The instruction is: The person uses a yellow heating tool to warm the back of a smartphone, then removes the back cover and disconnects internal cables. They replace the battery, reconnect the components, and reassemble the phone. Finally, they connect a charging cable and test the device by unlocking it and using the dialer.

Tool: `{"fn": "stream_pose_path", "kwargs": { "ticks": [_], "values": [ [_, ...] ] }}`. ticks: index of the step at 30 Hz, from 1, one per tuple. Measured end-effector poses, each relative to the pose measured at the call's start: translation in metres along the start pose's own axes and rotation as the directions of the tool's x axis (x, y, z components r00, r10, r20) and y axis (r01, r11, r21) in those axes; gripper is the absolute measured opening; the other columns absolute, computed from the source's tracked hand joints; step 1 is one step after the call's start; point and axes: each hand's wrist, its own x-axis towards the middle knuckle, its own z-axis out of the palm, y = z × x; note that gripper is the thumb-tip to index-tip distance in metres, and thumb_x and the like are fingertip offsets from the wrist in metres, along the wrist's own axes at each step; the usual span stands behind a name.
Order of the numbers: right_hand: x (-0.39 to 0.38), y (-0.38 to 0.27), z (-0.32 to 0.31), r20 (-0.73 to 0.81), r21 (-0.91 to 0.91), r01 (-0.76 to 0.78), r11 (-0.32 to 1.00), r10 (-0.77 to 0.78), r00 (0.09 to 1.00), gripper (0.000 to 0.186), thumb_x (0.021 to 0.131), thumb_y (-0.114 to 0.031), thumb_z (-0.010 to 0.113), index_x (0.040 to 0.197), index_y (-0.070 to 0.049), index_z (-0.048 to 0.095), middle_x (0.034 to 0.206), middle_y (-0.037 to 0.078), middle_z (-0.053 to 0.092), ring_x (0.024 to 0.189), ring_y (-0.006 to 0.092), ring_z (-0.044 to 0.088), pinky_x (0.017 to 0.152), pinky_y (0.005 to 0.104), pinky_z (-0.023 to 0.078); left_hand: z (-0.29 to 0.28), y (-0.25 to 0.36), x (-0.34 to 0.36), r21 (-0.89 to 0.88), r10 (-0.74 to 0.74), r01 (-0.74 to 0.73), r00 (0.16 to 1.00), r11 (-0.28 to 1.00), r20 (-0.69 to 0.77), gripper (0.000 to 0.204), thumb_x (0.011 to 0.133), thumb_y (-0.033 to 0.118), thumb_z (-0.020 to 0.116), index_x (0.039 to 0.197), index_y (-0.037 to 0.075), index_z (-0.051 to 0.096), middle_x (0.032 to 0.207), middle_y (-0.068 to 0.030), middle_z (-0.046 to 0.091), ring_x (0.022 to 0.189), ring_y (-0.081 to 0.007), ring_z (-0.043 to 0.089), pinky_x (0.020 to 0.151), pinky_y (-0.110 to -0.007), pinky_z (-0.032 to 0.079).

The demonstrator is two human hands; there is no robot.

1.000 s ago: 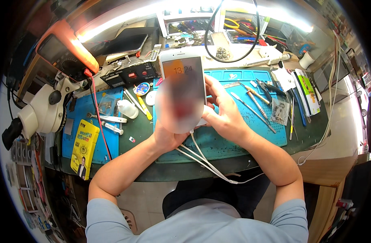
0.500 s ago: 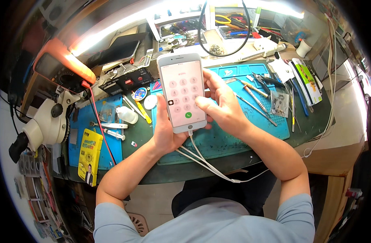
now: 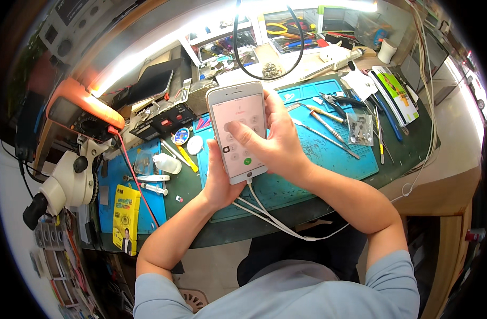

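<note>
A white-framed smartphone (image 3: 237,108) is held up over the blue work mat (image 3: 328,181), its screen lit with a pink dial pad and a green call button. My left hand (image 3: 221,178) grips its lower left side, thumb along the edge. The fingers of my right hand (image 3: 283,141) go behind the phone's right edge, and its thumb lies across the screen at the upper left keys, hiding several of them. A white charging cable (image 3: 259,195) is plugged into the phone's bottom end and loops down past the bench edge.
Tweezers, pliers (image 3: 336,101) and a small bag of parts (image 3: 360,129) lie on the mat's right side. At the left stand an orange multimeter (image 3: 84,109), a white microscope arm (image 3: 65,178), a squeeze bottle (image 3: 166,164) and a yellow packet (image 3: 126,218). A black cable loop (image 3: 237,48) hangs at the back.
My right thumb has moved from the right side of the keypad to its upper left. A character now shows above the keys. The whole view has shifted slightly.
</note>
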Motion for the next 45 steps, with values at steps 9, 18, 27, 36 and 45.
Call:
{"fn": "stream_pose_path", "kwargs": {
  "ticks": [9,18,27,36,45],
  "values": [
    [0.002,-0.002,-0.011,-0.009,-0.066,0.001,0.998,-0.002,1.0,0.051,0.092,-0.013,0.063,0.139,0.004,0.053,0.106,0.015,0.07,0.093,0.0189,0.068,0.082,0.0342,0.056,-0.006,-0.001,0.004,-0.076,0.019,-0.013,0.997,0.997,0.076,0.1,0.092,0.088,0.019,0.158,0.014,0.034,0.145,-0.014,0.055,0.124,-0.0332,0.062,0.096,-0.052,0.055],
    [0.0,0.006,-0.019,0.027,-0.11,0.038,0.993,-0.035,0.999,0.064,0.084,-0.008,0.06,0.146,0.003,0.049,0.105,0.015,0.067,0.092,0.0209,0.066,0.079,0.0357,0.056,-0.006,-0.001,0.006,-0.076,0.012,-0.004,0.995,0.997,0.1,0.096,0.093,0.087,0.019,0.156,0.016,0.037,0.143,-0.0112,0.056,0.123,-0.0328,0.063,0.093,-0.054,0.056],
    [0.001,0.011,-0.016,0.062,-0.104,0.084,0.991,-0.078,0.995,0.072,0.081,-0.009,0.061,0.149,0.004,0.043,0.114,0.02,0.065,0.1,0.0266,0.068,0.091,0.0386,0.055,-0.008,0.0,0.004,-0.183,0.036,-0.017,0.995,0.983,0.097,0.098,0.094,0.086,0.02,0.156,0.012,0.037,0.143,-0.0134,0.056,0.125,-0.0317,0.062,0.096,-0.052,0.056],
    [0.001,0.019,-0.012,0.074,-0.318,0.201,0.926,-0.187,0.979,0.086,0.084,-0.021,0.072,0.152,0.013,0.032,0.15,0.035,0.044,0.144,0.0431,0.043,0.122,0.0415,0.032,-0.027,-0.011,-0.004,-0.242,0.034,-0.039,0.999,0.969,-0.022,0.079,0.102,0.074,0.032,0.16,0.02,0.035,0.155,-0.0048,0.049,0.139,-0.0254,0.051,0.113,-0.048,0.043],
    [-0.004,0.0,-0.003,0.051,-0.237,0.013,0.971,0.0,0.999,0.089,0.085,-0.028,0.075,0.152,0.008,0.029,0.141,0.035,0.05,0.131,0.0469,0.053,0.111,0.0447,0.043,-0.015,-0.009,-0.005,-0.263,0.025,-0.093,0.968,0.96,-0.248,0.077,0.102,0.073,0.034,0.16,0.022,0.031,0.153,-0.0051,0.048,0.136,-0.0267,0.051,0.106,-0.052,0.047]
  ]
}}
